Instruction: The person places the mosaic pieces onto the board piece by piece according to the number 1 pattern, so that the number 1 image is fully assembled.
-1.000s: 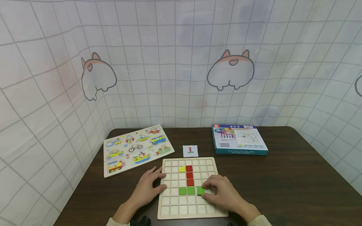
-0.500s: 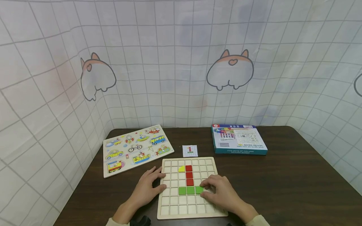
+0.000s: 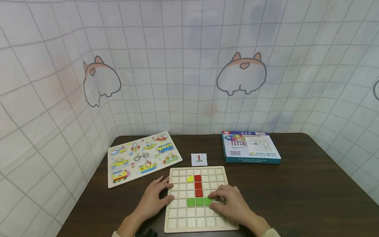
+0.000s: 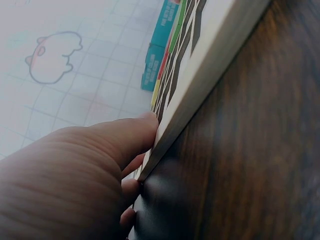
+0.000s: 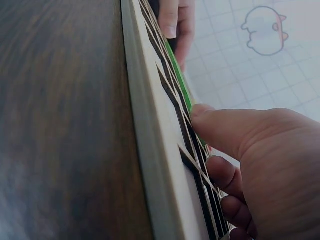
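Note:
A wooden grid board [image 3: 201,228] lies on the table, with a column of red tiles [image 3: 198,185], a yellow piece [image 3: 190,178] left of the top red one, and a row of green tiles [image 3: 195,202] below. My right hand [image 3: 232,202] pinches the rightmost green tile [image 3: 208,201] at its right corners, thumb below and index finger above, while the tile sits in its cell. At the board's left edge rests my left hand [image 3: 152,199], thumb and fingers spread and touching the rim. In the left wrist view its thumb [image 4: 142,132] lies against the board's edge [image 4: 185,110].
Behind the board is a small pattern card [image 3: 199,159] with a red and green figure. A vehicle picture puzzle [image 3: 139,168] lies at the back left, and a flat teal-sided box [image 3: 251,147] at the back right. A white grid curtain [image 3: 177,82] hangs behind the table.
My right hand has moved slightly left with the rightmost green tile, which now sits in its cell in line with the other green tiles. My left hand has stayed at the board's edge.

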Demonstrator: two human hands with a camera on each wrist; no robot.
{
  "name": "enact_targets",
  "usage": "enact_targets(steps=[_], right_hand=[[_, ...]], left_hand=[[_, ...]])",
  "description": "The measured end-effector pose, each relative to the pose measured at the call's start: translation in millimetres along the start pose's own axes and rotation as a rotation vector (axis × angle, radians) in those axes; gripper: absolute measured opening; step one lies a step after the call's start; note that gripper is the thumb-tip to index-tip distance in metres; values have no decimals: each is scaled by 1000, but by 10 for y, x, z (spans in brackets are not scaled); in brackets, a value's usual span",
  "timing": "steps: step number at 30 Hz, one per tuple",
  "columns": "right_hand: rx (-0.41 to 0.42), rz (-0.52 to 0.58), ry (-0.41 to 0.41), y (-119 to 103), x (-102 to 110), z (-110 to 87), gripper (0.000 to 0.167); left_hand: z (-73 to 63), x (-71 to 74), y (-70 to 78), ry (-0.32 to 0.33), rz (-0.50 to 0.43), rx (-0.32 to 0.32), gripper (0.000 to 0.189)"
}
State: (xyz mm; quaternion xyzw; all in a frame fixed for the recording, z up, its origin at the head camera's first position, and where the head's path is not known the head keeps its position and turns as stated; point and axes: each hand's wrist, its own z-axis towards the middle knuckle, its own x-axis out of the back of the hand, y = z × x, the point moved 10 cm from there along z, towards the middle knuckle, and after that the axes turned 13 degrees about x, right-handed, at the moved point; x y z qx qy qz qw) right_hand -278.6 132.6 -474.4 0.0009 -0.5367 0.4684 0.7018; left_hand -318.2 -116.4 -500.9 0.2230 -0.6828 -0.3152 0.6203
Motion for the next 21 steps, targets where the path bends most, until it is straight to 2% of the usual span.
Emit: enact_targets(steps=[6, 10, 15, 18, 21], right_hand=[[-28, 17, -15, 29, -43, -6, 16], [-28, 36, 16, 30, -51, -4, 12], [-82, 163, 34, 99, -47, -156, 12], [-109, 237, -17, 164, -54, -256, 16], [-102, 219, -99, 236, -3, -284, 20]], left_hand=[[-4, -6, -27, -12, 17, 0, 37], [-4, -1, -44, -10, 15, -13, 37], [-54, -151, -40, -51, -5, -36, 37], [-90, -241, -49, -68, -1, -29, 38], [-102, -257, -85, -53, 29, 15, 37]])
